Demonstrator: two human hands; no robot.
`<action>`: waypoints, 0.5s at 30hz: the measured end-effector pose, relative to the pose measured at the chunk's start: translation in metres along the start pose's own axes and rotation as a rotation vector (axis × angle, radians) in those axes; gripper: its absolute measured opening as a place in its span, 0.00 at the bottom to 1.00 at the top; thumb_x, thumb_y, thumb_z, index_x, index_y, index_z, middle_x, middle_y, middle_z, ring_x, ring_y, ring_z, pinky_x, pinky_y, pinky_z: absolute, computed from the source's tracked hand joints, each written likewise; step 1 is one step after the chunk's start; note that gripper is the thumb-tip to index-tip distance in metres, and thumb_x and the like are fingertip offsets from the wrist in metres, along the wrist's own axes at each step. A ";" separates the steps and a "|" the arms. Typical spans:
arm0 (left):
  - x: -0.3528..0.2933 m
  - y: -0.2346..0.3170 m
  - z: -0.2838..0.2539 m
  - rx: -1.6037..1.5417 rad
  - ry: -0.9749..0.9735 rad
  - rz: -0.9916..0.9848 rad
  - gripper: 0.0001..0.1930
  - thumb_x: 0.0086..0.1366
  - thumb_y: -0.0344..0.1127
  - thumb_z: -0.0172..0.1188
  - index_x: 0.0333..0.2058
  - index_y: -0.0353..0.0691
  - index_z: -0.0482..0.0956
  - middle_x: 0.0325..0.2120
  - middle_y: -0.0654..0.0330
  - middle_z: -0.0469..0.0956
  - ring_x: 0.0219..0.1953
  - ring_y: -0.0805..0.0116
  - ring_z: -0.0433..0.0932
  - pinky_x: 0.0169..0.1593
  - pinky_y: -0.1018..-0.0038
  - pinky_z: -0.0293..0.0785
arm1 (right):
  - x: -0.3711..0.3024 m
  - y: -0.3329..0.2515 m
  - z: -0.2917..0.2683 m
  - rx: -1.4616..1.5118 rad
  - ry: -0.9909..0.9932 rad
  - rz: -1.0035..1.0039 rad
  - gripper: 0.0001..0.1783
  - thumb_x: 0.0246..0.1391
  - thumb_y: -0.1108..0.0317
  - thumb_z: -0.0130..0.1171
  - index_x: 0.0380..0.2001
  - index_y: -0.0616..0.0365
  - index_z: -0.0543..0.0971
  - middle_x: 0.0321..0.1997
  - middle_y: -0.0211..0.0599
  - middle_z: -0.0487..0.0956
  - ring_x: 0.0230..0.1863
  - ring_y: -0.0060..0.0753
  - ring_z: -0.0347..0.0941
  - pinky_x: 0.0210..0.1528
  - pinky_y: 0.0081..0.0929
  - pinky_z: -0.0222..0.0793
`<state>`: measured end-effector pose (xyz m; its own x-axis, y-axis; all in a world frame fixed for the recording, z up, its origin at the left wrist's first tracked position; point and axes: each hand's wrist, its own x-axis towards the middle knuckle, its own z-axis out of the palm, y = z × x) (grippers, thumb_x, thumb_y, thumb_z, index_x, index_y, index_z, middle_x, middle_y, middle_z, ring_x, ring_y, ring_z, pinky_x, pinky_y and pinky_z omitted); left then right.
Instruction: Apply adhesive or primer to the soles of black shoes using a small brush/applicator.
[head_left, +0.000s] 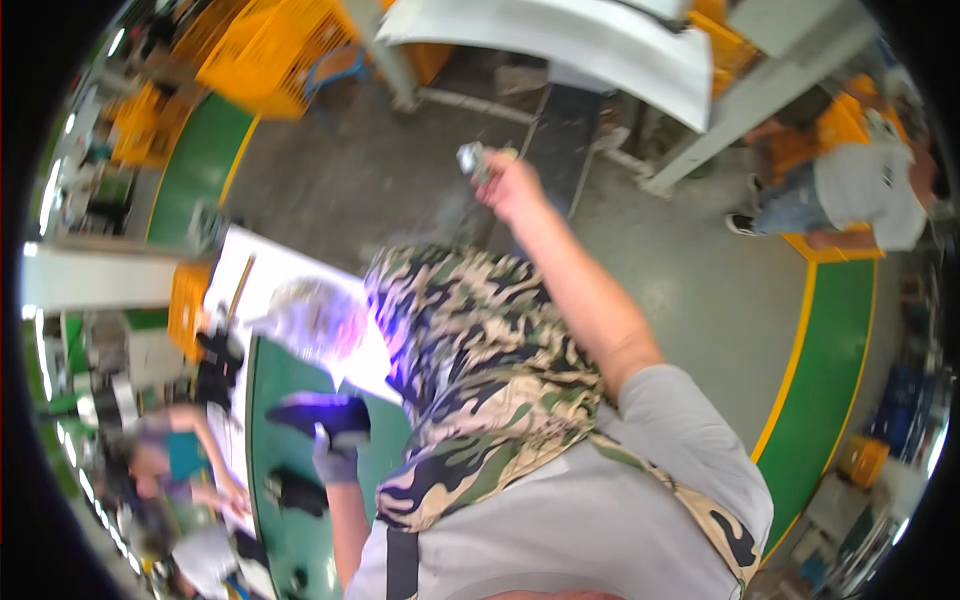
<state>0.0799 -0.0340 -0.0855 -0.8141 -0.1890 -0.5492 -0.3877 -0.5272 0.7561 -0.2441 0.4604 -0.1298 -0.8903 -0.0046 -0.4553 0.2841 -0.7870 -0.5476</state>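
Note:
My left hand, in a thin grey glove, is closed on a dark shoe with a purple sheen, its thumb lying over the shoe's side. The shoe is over the green work surface. My right hand is bare and stretched out far ahead over the floor. Its fingers pinch a small silvery thing, too blurred to tell its kind. Beside my apron, a clear plastic bag lies on a brightly lit white surface.
More dark shoes lie along the green surface. Across it at the left, a co-worker reaches in. Another person is at the far right. Yellow crates stand far left. A white curved sheet and a metal post are ahead.

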 end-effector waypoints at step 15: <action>0.066 0.049 0.243 0.707 -0.257 0.751 0.30 0.50 0.25 0.68 0.54 0.34 0.70 0.47 0.57 0.76 0.47 0.65 0.76 0.55 0.69 0.71 | -0.040 0.010 0.128 -0.364 -0.203 -0.122 0.09 0.52 0.65 0.63 0.34 0.55 0.75 0.30 0.32 0.80 0.29 0.26 0.76 0.27 0.24 0.66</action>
<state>-0.0981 0.1288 0.0021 -0.9840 -0.0415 0.1735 0.1563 0.2688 0.9504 -0.2513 0.3735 -0.0270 -0.9667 -0.0751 -0.2445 0.2471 -0.5209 -0.8171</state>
